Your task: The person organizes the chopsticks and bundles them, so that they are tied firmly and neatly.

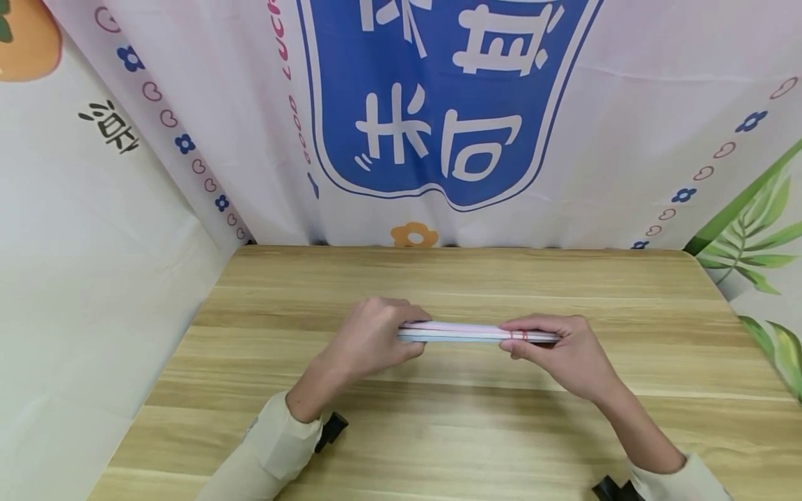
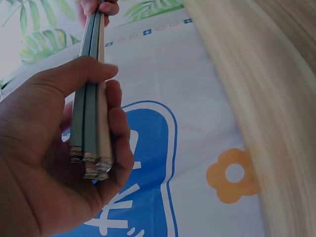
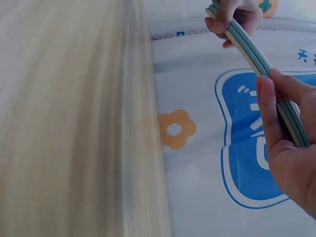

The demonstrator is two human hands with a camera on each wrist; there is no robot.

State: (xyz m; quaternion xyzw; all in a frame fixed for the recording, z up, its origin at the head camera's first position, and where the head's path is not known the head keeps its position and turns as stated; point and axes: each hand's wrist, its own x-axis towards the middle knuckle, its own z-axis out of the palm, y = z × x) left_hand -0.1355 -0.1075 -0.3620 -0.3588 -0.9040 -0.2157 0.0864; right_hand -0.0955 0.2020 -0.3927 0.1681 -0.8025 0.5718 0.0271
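Note:
A bundle of slim pastel chopsticks [image 1: 464, 332], pink, white and blue-green, is held level above the table between both hands. My left hand [image 1: 379, 337] grips its left end, thumb on one side and fingers curled round the other. In the left wrist view, the square, silvery ends of the chopsticks [image 2: 90, 123] stick out past the palm. Toward the other end, my right hand [image 1: 567, 348] pinches the bundle between thumb and fingers, beside a thin red band [image 1: 524, 335] wrapped round it. The right palm partly hides that end.
Below the hands lies a wood-grain table [image 1: 438, 431]. A printed cloth [image 1: 250, 125] with a blue emblem and an orange flower [image 1: 414, 235] hangs along its back edge, and more cloth hangs at both sides. Dark wrist mounts [image 1: 331, 431] sit at the sleeves.

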